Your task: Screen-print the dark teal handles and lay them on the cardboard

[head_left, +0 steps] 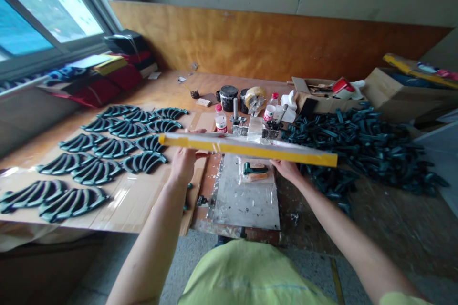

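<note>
A long yellow-edged frame [250, 148] is raised on its hinge above a grey metal plate [246, 200] at the table's front. My left hand [184, 159] grips the frame near its left end. My right hand [288, 169] reaches under the frame's right part, fingers curled; what it holds is hidden. On the plate, under clear film, lies a dark green curved part [255, 169] on a pale block.
Rows of dark green curved parts [96, 162] lie on cardboard at the left. A big heap of the same parts [361, 147] fills the right. Bottles [221, 121], black jars [229, 96], a tape roll [255, 96] and boxes [322, 97] stand behind the plate.
</note>
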### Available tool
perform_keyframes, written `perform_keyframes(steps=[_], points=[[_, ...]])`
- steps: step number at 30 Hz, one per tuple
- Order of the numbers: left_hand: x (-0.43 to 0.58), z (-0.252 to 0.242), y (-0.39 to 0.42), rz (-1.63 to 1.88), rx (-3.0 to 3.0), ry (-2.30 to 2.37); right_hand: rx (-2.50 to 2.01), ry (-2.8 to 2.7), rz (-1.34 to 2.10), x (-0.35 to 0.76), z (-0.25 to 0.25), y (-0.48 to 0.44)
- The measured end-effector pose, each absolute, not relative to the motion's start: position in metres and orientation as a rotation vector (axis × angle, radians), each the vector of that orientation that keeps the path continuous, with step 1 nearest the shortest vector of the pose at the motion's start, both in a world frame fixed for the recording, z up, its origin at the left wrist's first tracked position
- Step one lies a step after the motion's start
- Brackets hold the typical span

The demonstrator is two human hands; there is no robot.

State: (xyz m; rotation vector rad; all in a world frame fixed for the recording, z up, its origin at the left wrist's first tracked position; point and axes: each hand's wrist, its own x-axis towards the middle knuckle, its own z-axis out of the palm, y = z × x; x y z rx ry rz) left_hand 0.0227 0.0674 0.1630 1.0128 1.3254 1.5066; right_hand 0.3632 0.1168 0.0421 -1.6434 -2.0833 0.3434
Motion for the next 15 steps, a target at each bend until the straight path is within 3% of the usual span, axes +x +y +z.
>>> perform_keyframes(steps=[6, 8, 12, 15], points=[[0.037, 0.175, 0.090, 1.545, 0.933, 1.318, -1.417, -2.331, 0.495, 0.332, 0.026, 0.095], [0.048, 0.152, 0.072, 1.449, 0.841, 1.359, -1.412, -2.309, 0.480, 0.325, 0.038, 0.090], [0.086, 0.089, 0.010, 0.767, 0.610, 1.255, -1.266, -2.291, 0.308, 0.294, 0.062, 0.052], [0.105, 0.057, -0.029, 0.848, 0.397, 1.192, -0.933, -2.482, 0.256, 0.271, 0.064, 0.022]])
